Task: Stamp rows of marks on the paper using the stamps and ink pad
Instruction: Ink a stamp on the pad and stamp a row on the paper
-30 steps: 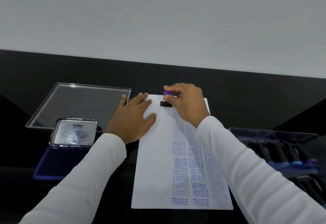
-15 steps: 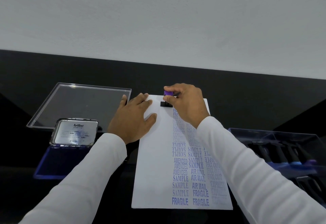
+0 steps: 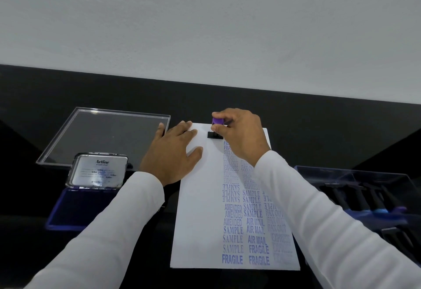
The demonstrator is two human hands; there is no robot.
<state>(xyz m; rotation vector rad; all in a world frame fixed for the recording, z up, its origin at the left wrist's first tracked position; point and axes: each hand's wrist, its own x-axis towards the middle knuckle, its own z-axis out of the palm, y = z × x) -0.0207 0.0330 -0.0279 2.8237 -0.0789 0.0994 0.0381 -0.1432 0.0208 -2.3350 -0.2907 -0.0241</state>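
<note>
On the far left of the black tabletop (image 3: 319, 133) lies a clear, flat acrylic lid (image 3: 104, 136), and just in front of it an open blue ink pad (image 3: 77, 209) whose silver metal lid (image 3: 98, 171), printed "Artline", stands tilted up at the back. Next comes the left hand (image 3: 173, 154), in a white sleeve, lying flat with straight fingers spread on the left edge of the tall white sheet of paper (image 3: 198, 220); it holds nothing. Blue stamped words fill the sheet's middle and right in columns: FRAGILE, SAMPLE, AIR MAIL, AMENDED, EXPRESS. At the paper's far end, the right hand (image 3: 241, 136) pinches a small stamp with a purple knob and black base (image 3: 216, 129) between thumb and fingertips, the base touching the sheet. To the right stands a clear plastic tray (image 3: 355, 174) holding more black-handled stamps (image 3: 373, 200), blurred.
</note>
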